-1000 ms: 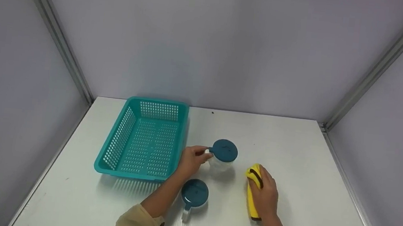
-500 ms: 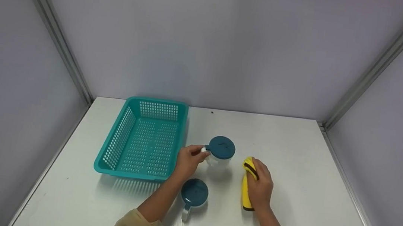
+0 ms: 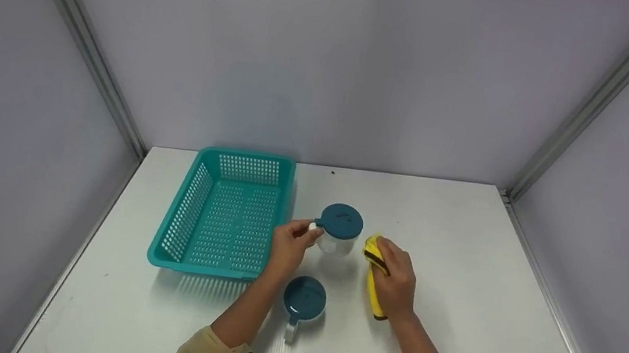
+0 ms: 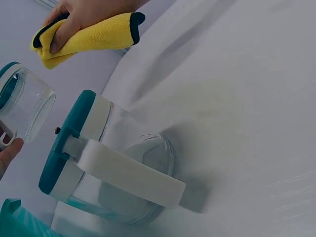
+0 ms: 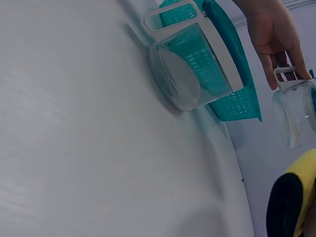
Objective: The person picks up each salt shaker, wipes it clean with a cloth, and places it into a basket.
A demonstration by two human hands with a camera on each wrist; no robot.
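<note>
My left hand [image 3: 288, 248] holds a clear glass jar [image 3: 336, 244] by its white handle, its round blue lid [image 3: 341, 220] on top. Both wrist views show this jar [image 5: 291, 116] raised off the table. To its right, my right hand [image 3: 395, 281] grips a folded yellow cloth [image 4: 98, 37] with black edging, close to the jar but apart from it. A second lidded jar [image 3: 304, 298] of the same kind stands upright on the table, nearer the body, its white handle [image 4: 131, 170] pointing toward the person. Neither hand touches it.
A teal perforated plastic basket [image 3: 215, 270] sits on the white table [image 3: 459, 244] at the left, beside the left forearm. Grey panels [image 3: 325, 72] enclose the table at the back and both sides. A small dark speck [image 3: 333, 172] lies near the back edge.
The held jar has risen and shifted slightly left and away from the person. My right hand with the cloth has moved left and forward, closer to it. The second jar and basket stay put.
</note>
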